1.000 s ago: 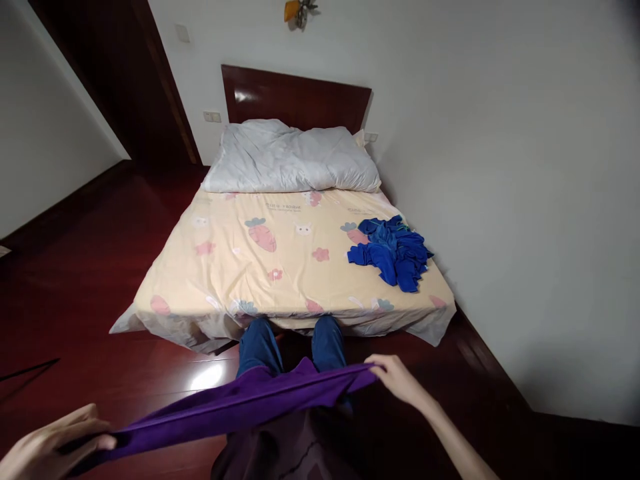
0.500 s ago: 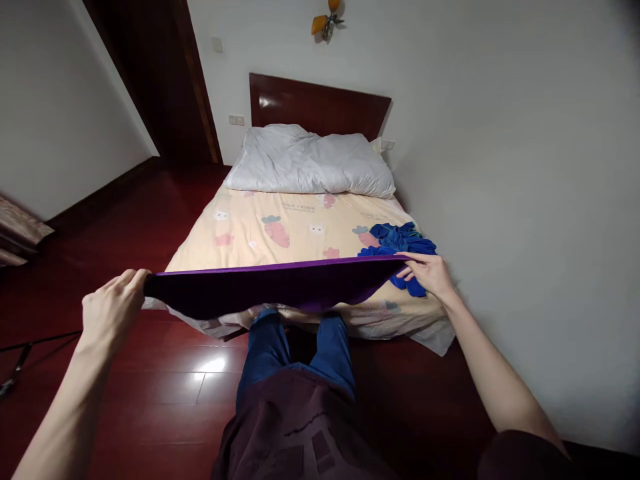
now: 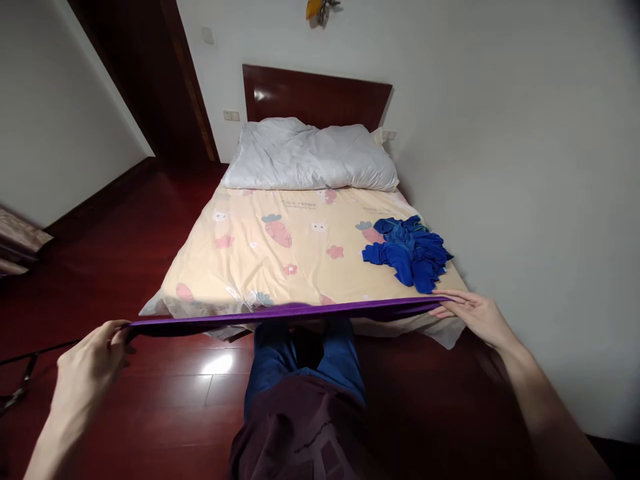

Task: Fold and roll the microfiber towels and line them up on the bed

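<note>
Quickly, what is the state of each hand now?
Left hand: closed on purple cloth.
Right hand: closed on the same cloth's other end.

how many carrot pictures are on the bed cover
2. One carrot is near the middle of the bed cover; the other is partly under the blue clothes, which may hide more.

Ahead of you stands a bed (image 3: pixel 280 267) with a pale yellow sheet printed with carrots and flowers, its dark wooden headboard (image 3: pixel 315 97) set against a white wall (image 3: pixel 525 133). A rumpled white duvet (image 3: pixel 310 157) lies bunched across the head of the bed, and a heap of crumpled blue cloth (image 3: pixel 407 252) sits on the sheet near the right edge, toward the foot. Around the bed you have a glossy dark red wooden floor (image 3: pixel 115 253), a dark doorway (image 3: pixel 150 73) to the left of the headboard, and an orange wall lamp (image 3: pixel 317 8) above it.
</note>
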Available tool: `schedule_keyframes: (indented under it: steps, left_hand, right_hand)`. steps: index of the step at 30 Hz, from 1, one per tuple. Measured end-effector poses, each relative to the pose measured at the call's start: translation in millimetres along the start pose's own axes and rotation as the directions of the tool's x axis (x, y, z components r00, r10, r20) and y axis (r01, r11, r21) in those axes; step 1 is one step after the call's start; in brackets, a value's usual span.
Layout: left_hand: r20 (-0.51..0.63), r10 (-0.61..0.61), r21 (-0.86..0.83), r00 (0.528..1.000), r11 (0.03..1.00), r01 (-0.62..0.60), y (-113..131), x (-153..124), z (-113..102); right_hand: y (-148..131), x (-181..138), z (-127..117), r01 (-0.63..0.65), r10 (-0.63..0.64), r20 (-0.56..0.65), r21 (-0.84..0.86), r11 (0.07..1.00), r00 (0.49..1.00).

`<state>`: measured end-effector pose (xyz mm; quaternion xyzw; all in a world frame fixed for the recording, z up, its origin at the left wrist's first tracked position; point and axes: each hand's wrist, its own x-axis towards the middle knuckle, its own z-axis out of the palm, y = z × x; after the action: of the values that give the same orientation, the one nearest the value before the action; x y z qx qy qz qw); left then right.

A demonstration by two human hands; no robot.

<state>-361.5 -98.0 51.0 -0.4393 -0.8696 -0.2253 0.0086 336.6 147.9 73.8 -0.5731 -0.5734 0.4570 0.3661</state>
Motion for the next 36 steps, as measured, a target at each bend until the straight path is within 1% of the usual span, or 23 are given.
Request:
schedule_keyframes:
  steps: [2, 4, 6, 8, 10, 11, 12, 14, 15, 16, 17, 18, 19, 21, 23, 24, 26, 28, 30, 31, 34, 36]
  left_hand:
    - [0.080, -0.089, -0.015, 0.993, 0.996, 0.090, 0, 11, -3]
    - [0.183, -0.091, -0.004, 0.979, 0.996, 0.094, -2, 28, -3]
    - [0.263, -0.046, 0.023, 0.964, 0.999, 0.042, -1, 49, 1]
    - [0.303, 0.033, 0.017, 0.952, 0.999, -0.040, 6, 74, 7]
    - [0.312, 0.111, 0.000, 0.944, 0.993, -0.116, 22, 103, 16]
    - [0.314, 0.147, -0.010, 0.938, 0.988, -0.152, 33, 120, 21]
    - [0.303, 0.156, -0.004, 0.940, 0.987, -0.163, 44, 139, 26]
    - [0.246, 0.191, -0.029, 0.950, 0.981, -0.189, 68, 180, 37]
    - [0.165, 0.169, -0.020, 0.972, 0.986, -0.168, 78, 203, 41]
    - [0.083, 0.177, -0.027, 0.981, 0.984, -0.175, 88, 224, 46]
    - [-0.022, 0.185, -0.039, 0.982, 0.982, -0.186, 96, 245, 49]
    - [-0.120, 0.205, -0.058, 0.971, 0.975, -0.213, 103, 264, 51]
    - [-0.212, 0.235, -0.076, 0.949, 0.964, -0.256, 108, 280, 53]
    - [-0.367, 0.286, -0.093, 0.885, 0.936, -0.340, 116, 303, 54]
    - [-0.471, 0.311, -0.084, 0.826, 0.916, -0.393, 119, 314, 58]
    - [-0.501, 0.315, -0.084, 0.806, 0.910, -0.407, 119, 315, 62]
    - [-0.524, 0.314, -0.095, 0.791, 0.902, -0.421, 113, 313, 77]
    - [-0.506, 0.313, -0.112, 0.804, 0.900, -0.420, 103, 307, 101]
    - [-0.449, 0.301, -0.139, 0.841, 0.906, -0.399, 89, 297, 135]
    - [-0.410, 0.285, -0.158, 0.866, 0.913, -0.376, 80, 291, 155]
    - [-0.266, 0.198, -0.227, 0.943, 0.938, -0.261, 54, 266, 215]
    - [-0.135, 0.138, -0.260, 0.981, 0.951, -0.169, 36, 246, 251]
  right_hand:
    - [-3, 9, -3, -0.022, 0.023, -0.032, 0.023, 0.999, 0.999]
    - [-3, 24, -5, -0.056, 0.057, -0.030, 0.028, 0.998, 0.998]
    - [-1, 43, -5, -0.086, 0.086, -0.003, 0.022, 0.996, 0.996]
    - [2, 67, 0, -0.090, 0.089, 0.032, 0.018, 0.996, 0.996]
    - [6, 99, 13, -0.066, 0.064, 0.036, 0.039, 0.997, 0.997]
    - [7, 118, 23, -0.043, 0.042, 0.019, 0.061, 0.997, 0.999]
    - [6, 138, 33, -0.016, 0.017, -0.010, 0.088, 0.996, 1.000]
    - [1, 181, 56, 0.061, -0.046, -0.101, 0.147, 0.987, 0.994]
    - [-5, 203, 67, 0.110, -0.083, -0.157, 0.171, 0.979, 0.984]
    - [-11, 224, 76, 0.162, -0.120, -0.216, 0.189, 0.969, 0.969]
    - [-18, 244, 82, 0.215, -0.155, -0.278, 0.201, 0.956, 0.948]
    - [-26, 261, 87, 0.270, -0.190, -0.342, 0.203, 0.941, 0.920]
    - [-34, 276, 90, 0.325, -0.229, -0.397, 0.194, 0.926, 0.889]
    - [-46, 296, 91, 0.433, -0.325, -0.465, 0.145, 0.890, 0.823]
    - [-50, 305, 90, 0.535, -0.442, -0.477, 0.073, 0.842, 0.760]
    - [-49, 307, 91, 0.574, -0.494, -0.468, 0.035, 0.818, 0.733]
    - [-37, 308, 95, 0.619, -0.563, -0.454, -0.031, 0.785, 0.691]
    - [-14, 308, 105, 0.615, -0.582, -0.451, -0.087, 0.784, 0.677]
    - [21, 308, 120, 0.566, -0.554, -0.449, -0.120, 0.815, 0.701]
    - [41, 307, 130, 0.529, -0.525, -0.442, -0.126, 0.839, 0.727]
    - [109, 301, 161, 0.409, -0.421, -0.371, -0.114, 0.905, 0.828]
    - [154, 293, 180, 0.326, -0.351, -0.301, -0.132, 0.936, 0.887]
